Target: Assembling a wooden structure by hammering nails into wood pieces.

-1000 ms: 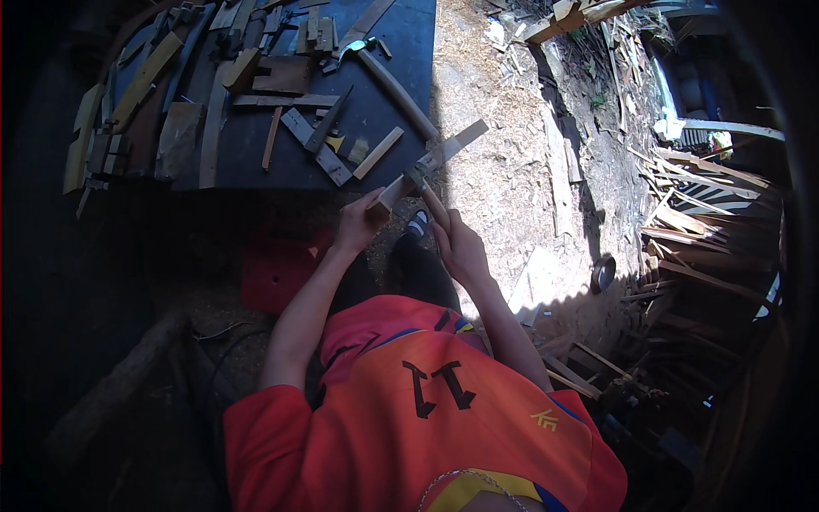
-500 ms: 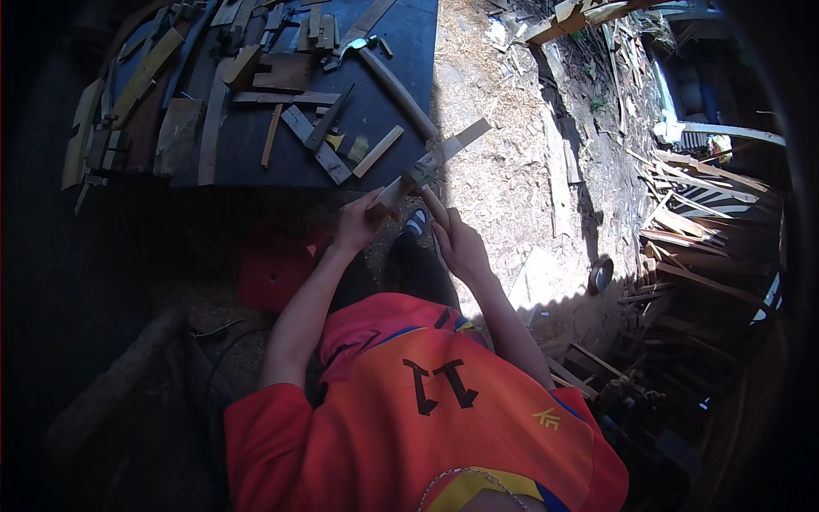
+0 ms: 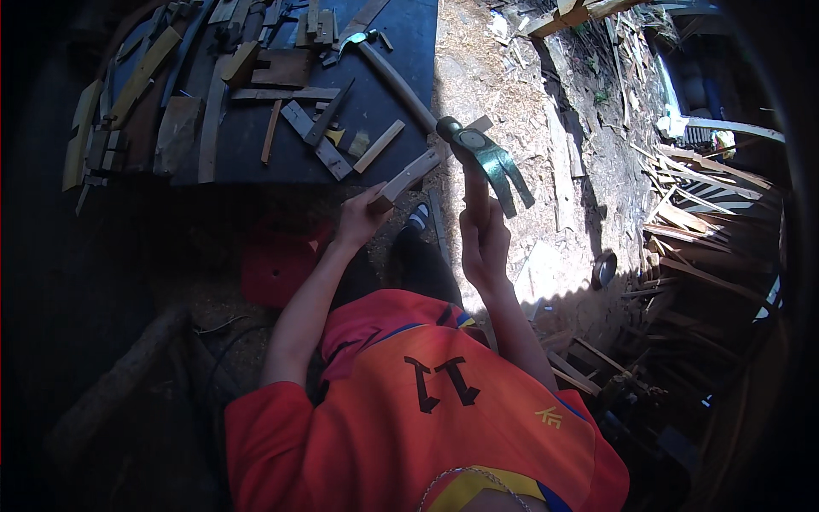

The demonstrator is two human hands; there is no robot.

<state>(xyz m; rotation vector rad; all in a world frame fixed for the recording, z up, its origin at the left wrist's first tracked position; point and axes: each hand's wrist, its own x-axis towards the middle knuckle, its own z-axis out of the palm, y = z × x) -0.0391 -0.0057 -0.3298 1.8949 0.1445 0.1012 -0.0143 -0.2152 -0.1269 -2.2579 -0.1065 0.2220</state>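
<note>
My left hand (image 3: 360,220) is closed around the near end of a wooden block (image 3: 411,176), which slants up to the right just off the table's corner. In my right hand (image 3: 486,252) is a claw hammer (image 3: 493,156), gripped by its wooden handle. Its greenish metal head is raised to the right of the block, apart from it, with the claw toward the lower right. A wood end (image 3: 480,124) shows behind the hammer head; whether it joins the block is hidden.
On the dark table (image 3: 256,175) lie a second hammer (image 3: 392,81), a pointed dark blade (image 3: 328,115) and several wood offcuts (image 3: 281,68). A red seat-like thing (image 3: 277,269) is below the table. Scrap wood (image 3: 704,218) is heaped at right, near a round dark object (image 3: 604,269).
The hammer in my right hand has lifted off the wood and swung up and right, its head now in full view. My left hand and the block have hardly moved.
</note>
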